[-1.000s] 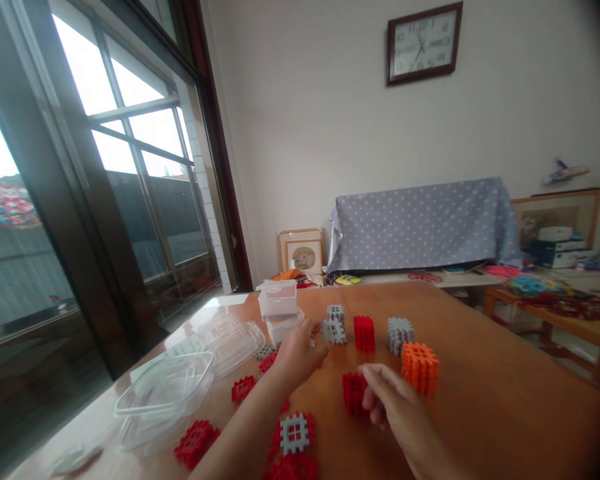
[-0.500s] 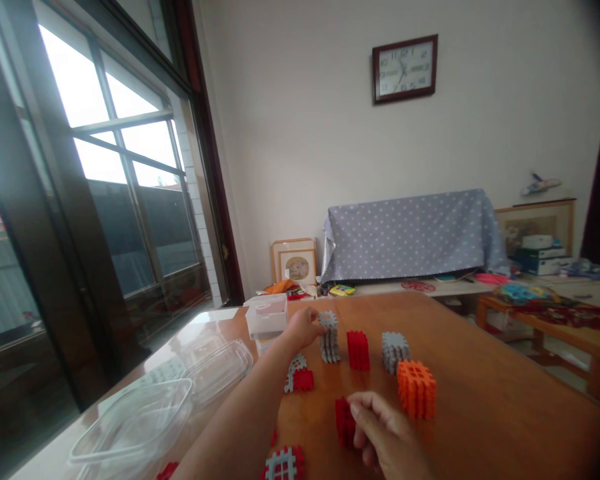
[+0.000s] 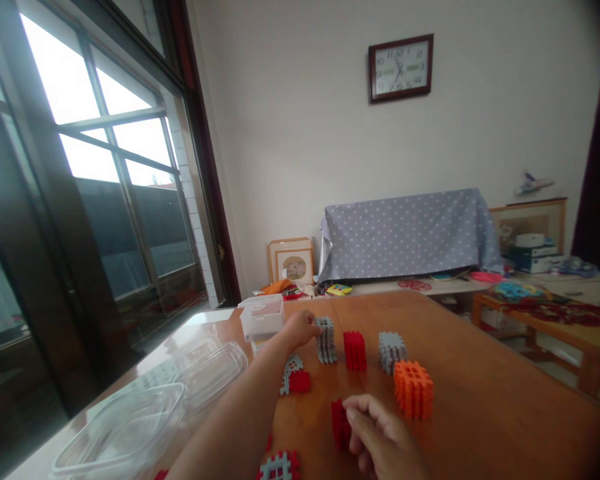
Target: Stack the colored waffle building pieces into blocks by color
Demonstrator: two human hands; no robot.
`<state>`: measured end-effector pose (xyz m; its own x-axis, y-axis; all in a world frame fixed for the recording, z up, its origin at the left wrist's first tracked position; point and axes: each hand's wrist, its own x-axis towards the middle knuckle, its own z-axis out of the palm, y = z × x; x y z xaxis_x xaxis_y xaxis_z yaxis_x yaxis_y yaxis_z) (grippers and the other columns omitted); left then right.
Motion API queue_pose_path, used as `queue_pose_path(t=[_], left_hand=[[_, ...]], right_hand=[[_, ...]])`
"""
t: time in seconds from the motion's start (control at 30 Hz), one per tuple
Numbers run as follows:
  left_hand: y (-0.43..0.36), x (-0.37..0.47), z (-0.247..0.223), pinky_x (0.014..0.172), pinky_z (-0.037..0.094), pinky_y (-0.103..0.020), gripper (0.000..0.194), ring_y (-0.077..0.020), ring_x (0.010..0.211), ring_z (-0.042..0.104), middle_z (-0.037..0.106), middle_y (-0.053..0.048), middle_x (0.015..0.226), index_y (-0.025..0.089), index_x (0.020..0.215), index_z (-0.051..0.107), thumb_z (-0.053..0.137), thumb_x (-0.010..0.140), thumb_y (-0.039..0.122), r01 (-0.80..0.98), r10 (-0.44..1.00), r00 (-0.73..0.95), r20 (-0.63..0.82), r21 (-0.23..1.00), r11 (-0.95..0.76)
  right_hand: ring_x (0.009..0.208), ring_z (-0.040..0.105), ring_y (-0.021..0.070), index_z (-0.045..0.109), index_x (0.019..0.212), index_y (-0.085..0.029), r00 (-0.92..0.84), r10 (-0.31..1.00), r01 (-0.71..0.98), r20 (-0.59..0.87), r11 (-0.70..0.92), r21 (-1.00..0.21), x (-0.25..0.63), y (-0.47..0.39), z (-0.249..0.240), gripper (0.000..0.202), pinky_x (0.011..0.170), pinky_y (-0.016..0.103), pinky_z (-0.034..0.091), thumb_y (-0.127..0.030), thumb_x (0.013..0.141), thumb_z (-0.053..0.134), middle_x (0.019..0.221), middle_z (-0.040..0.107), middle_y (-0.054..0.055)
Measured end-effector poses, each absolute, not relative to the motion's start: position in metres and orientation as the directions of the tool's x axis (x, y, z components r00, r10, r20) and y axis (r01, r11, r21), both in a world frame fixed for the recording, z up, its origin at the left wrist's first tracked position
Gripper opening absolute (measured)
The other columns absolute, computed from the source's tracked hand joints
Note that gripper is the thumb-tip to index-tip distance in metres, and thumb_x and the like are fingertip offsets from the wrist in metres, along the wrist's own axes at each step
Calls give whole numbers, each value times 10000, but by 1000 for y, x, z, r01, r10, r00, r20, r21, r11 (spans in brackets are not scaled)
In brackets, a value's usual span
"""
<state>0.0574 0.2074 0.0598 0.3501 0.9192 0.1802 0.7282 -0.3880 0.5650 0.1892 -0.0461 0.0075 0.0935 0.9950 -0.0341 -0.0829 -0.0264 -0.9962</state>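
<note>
My left hand (image 3: 303, 329) is stretched far across the table, its fingers closed at the upper left edge of a tall stack of grey lattice building tiles (image 3: 325, 341). Close to me, my right hand (image 3: 377, 430) pinches a small upright set of red building tiles (image 3: 340, 424) between thumb and fingers. Between and beyond the hands stand a red tile stack (image 3: 355, 351), a second grey stack (image 3: 393, 352) and an orange stack (image 3: 413, 389). Loose grey tiles and a red piece (image 3: 299, 382) lie beside my left forearm, which partly hides them. A grey-and-red tile (image 3: 280, 466) lies at the bottom edge.
Clear plastic containers (image 3: 125, 427) and lids (image 3: 215, 373) cover the table's left side. A white box (image 3: 261, 318) stands behind my left wrist. Further back are a cloth-covered object (image 3: 410, 233) on a low cabinet and a wooden bench (image 3: 555, 333) at right.
The view has shifted slightly, moving everything a little to the left. Both hands keep nearly the same places, the left at the grey stack and the right on the red tiles.
</note>
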Motion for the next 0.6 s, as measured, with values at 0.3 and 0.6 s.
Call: queue_pose_path(t=[0.3,0.6], left_hand=[[193,42,55,909,475,-294,417,-238,1078,645,705,-114,1190,134,1208,660,622,814,264,696,895,361,264,562,-447],[125,-4,24,892,466,-331,214,-249,992,650,729,-76,1009,209,987,705,590,852,328,764,899,409,157,480,-431]], right_hand=[[520,517,129,692,943,-213,164,986,-84,-9,4,-996,191,-54,17,481,513,249,400,-668,811,605,626,594,-13],[567,537,148,711,971,-215,156,988,-57,5,14,-998,190,-58,15,439,535,263,425,-617,812,633,670,617,4]])
